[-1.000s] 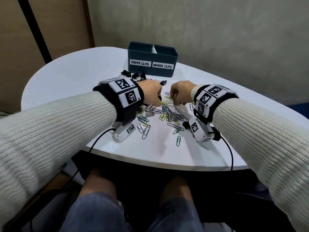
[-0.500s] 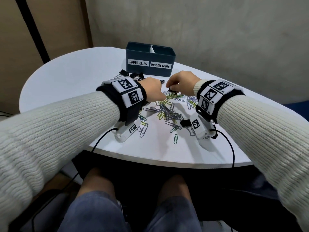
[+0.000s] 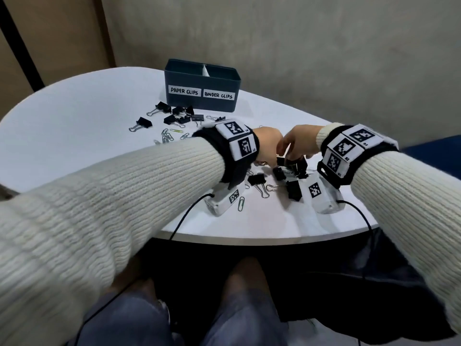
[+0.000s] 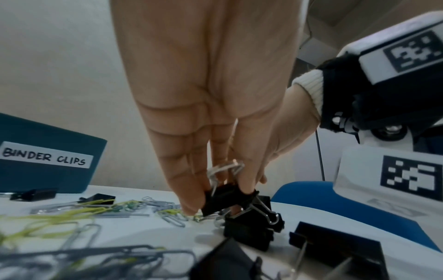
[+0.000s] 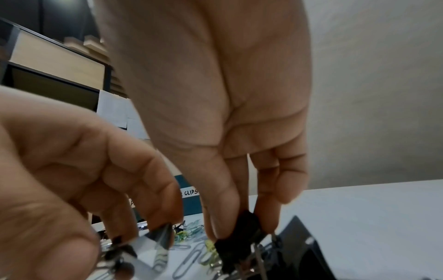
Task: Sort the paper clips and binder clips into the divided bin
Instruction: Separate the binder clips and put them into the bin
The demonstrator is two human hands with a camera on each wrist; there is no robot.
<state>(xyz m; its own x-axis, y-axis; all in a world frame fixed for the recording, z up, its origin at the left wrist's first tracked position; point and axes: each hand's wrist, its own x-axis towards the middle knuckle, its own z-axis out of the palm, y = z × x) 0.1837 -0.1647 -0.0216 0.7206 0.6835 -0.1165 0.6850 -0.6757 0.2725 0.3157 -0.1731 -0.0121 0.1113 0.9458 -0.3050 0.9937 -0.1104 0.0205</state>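
Observation:
The dark blue divided bin [image 3: 202,96] stands at the back of the white table, labelled PAPER CLIPS on the left and BINDER CLIPS on the right. My two hands meet over a cluster of black binder clips [image 3: 294,188] near the front right edge. My left hand [image 4: 220,200] pinches a black binder clip [image 4: 227,197] with its wire handles up. My right hand [image 5: 242,231] pinches another black binder clip [image 5: 239,240] just above the cluster. Coloured paper clips [image 4: 79,210] lie scattered under and to the left of my hands.
More binder clips [image 3: 174,114] and a few paper clips [image 3: 167,137] lie in front of the bin. One green paper clip [image 3: 241,203] sits near the table's front edge [image 3: 262,237]. A blue chair [image 3: 429,156] stands beyond the table at the right.
My hands have left the paper clip heap and come together over the binder clip cluster, each now pinching a clip. The head view has swung, so the bin sits further left.

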